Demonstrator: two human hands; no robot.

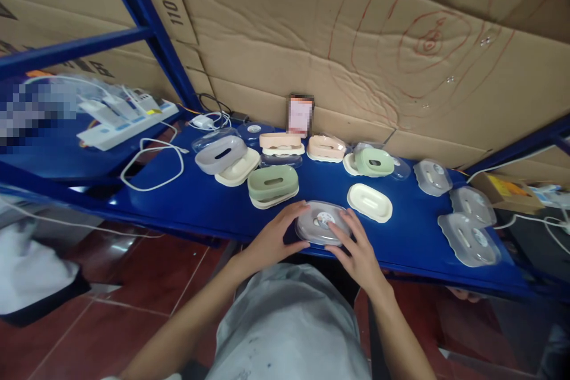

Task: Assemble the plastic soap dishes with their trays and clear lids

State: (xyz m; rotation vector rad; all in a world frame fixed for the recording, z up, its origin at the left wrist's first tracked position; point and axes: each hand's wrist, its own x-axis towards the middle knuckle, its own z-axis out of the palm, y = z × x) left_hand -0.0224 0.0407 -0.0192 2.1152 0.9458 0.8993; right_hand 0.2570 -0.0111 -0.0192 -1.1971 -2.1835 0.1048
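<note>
- Both hands press flat on a clear lid (pixel 321 222) at the shelf's (pixel 200 202) near edge, steadying it from either side.
- Left hand (pixel 274 237) spread at its left rim; right hand (pixel 356 249) spread over its right, neither gripping.
- A cream tray (pixel 369 202) lies just beyond.

Left hand (pixel 272 238) and right hand (pixel 356 249) on clear soap case (pixel 319 222)

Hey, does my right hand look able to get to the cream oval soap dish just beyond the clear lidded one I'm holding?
Probably yes. The right hand rests on the clear lidded soap box, and the cream oval soap dish lies just beyond it on the blue shelf, with nothing between them.
</note>
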